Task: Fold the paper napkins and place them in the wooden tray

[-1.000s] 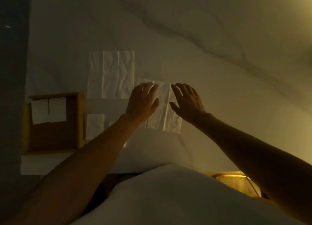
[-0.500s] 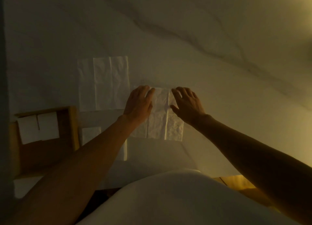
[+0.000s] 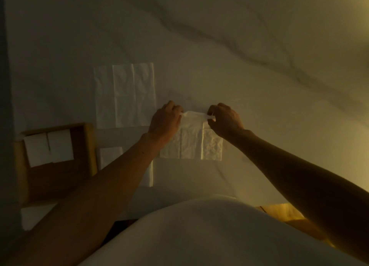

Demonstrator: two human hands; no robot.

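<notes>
A white paper napkin (image 3: 196, 144) lies unfolded on the white marble table in front of me. My left hand (image 3: 164, 120) pinches its far left corner and my right hand (image 3: 225, 120) pinches its far right corner; the far edge is lifted off the table and curls toward me. The wooden tray (image 3: 88, 146) stands at the left, with two folded napkins (image 3: 49, 148) side by side in its far part. Another unfolded napkin (image 3: 124, 95) lies flat beyond the tray. A small folded napkin (image 3: 109, 156) rests just right of the tray, partly under my left forearm.
The table's left edge runs close beside the tray. Its near edge lies just in front of my body. Something yellow-lit (image 3: 279, 211) shows below the table edge at the right. Bare marble table (image 3: 259, 66) stretches to the far right.
Both hands lay flat on the napkin's far part before. Now their fingers have curled onto its far corners and raised that edge off the table.
</notes>
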